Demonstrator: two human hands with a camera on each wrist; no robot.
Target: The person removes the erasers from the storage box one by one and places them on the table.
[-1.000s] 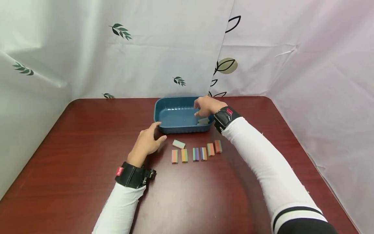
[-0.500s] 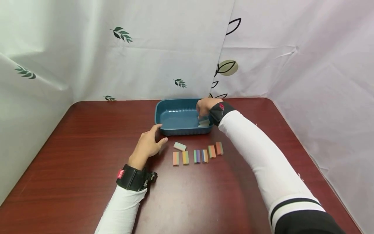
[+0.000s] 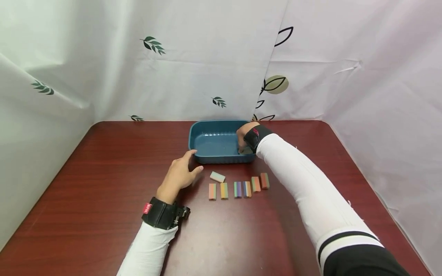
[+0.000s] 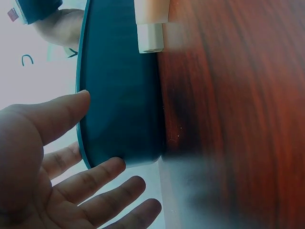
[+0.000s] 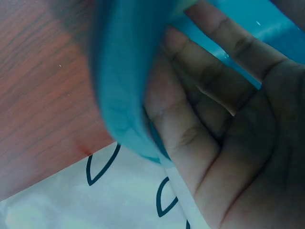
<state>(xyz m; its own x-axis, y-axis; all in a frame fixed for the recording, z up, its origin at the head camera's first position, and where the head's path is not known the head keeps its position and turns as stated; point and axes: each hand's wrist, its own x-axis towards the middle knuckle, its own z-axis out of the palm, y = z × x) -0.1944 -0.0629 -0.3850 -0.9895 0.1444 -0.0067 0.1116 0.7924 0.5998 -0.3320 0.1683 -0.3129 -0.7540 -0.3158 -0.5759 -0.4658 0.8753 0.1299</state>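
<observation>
A blue-green rectangular tray [image 3: 216,158] stands on the table. My left hand [image 3: 179,174] is at its front left corner, fingers spread and holding nothing; in the left wrist view the thumb [image 4: 71,107] overlaps the rim. My right hand [image 3: 243,137] reaches down into the tray's right end, its fingertips right at a pale block [image 3: 247,151] lying there. In the right wrist view the fingers [image 5: 186,129] extend down inside the tray wall [image 5: 126,90]. The thumb and the contact are hidden, so I cannot tell whether it grips the block.
Several small two-tone striped blocks, among them a yellow-green one [image 3: 224,191] and a red-green one [image 3: 264,181], lie in a row before the tray. A pale block [image 3: 217,176] lies slantwise behind them. A white patterned curtain [image 3: 186,61] hangs behind the table [image 3: 103,184].
My right hand has moved down into the tray's right end, to the pale block there. The left hand keeps its place at the corner. The whole view has shifted slightly.
</observation>
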